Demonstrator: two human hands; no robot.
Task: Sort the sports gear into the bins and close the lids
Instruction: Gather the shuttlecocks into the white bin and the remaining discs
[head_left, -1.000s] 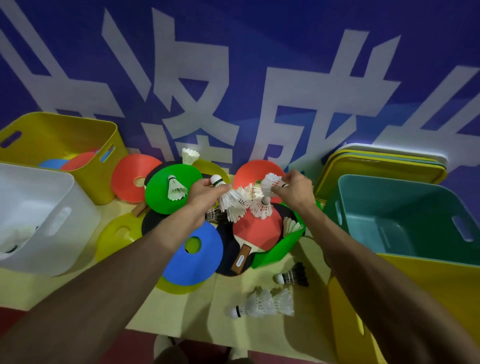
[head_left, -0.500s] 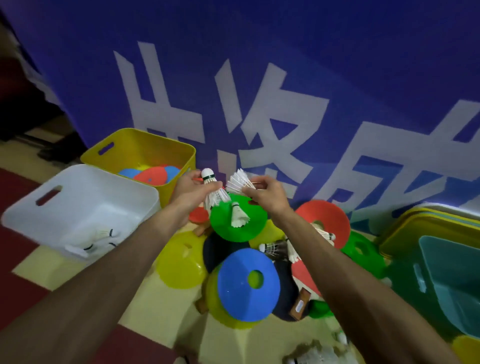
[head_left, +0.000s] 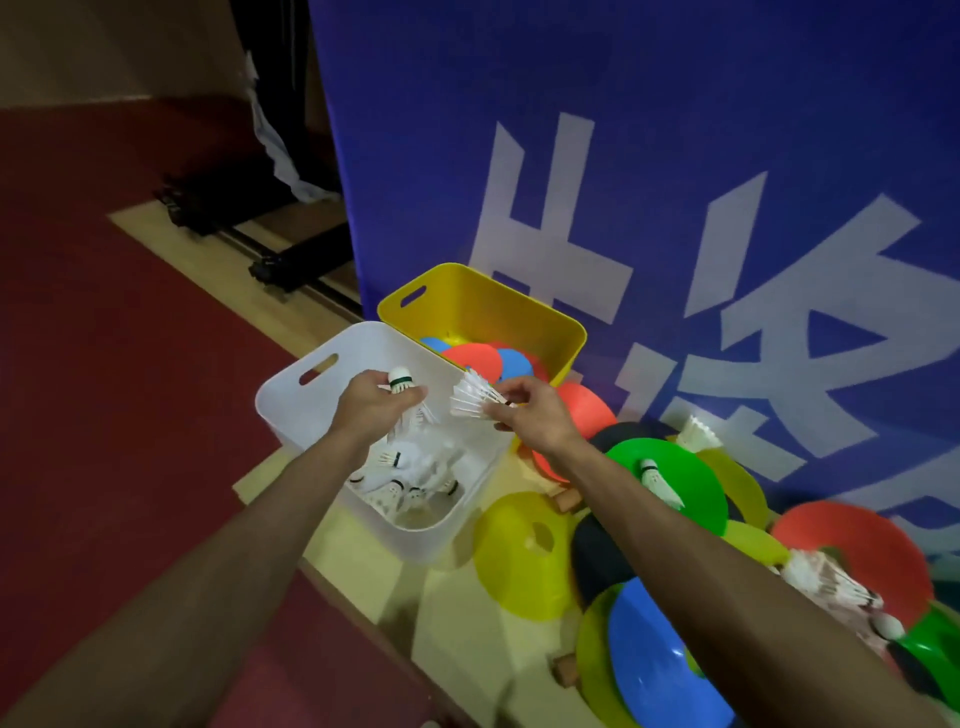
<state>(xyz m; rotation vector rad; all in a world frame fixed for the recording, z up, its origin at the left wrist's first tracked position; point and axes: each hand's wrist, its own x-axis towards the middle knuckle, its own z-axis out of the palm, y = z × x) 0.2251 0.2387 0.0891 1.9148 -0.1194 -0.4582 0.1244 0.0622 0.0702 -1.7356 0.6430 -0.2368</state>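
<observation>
Shuttlecocks (head_left: 401, 382) have travelled from the frame's lower right to its centre. My left hand (head_left: 371, 408) grips some, cork tip up, over the white bin (head_left: 291, 395). My right hand (head_left: 530, 415) pinches another, stiff feathers fanned, above its rim. More lie inside already, so release looks next. Smooth plastic discs (head_left: 519, 566) wait at lower right, unsorted.

left hand (head_left: 371, 408) covers feathers of left shuttlecock (head_left: 400, 382), only cork shows; right hand (head_left: 532, 418) hides cork of right shuttlecock (head_left: 472, 399); shuttlecock pile (head_left: 410, 470) in white bin (head_left: 291, 400) blurred, count unclear; right forearm (head_left: 701, 561) overlaps blue disc (head_left: 644, 660); green disc (head_left: 930, 652) cut by right edge
</observation>
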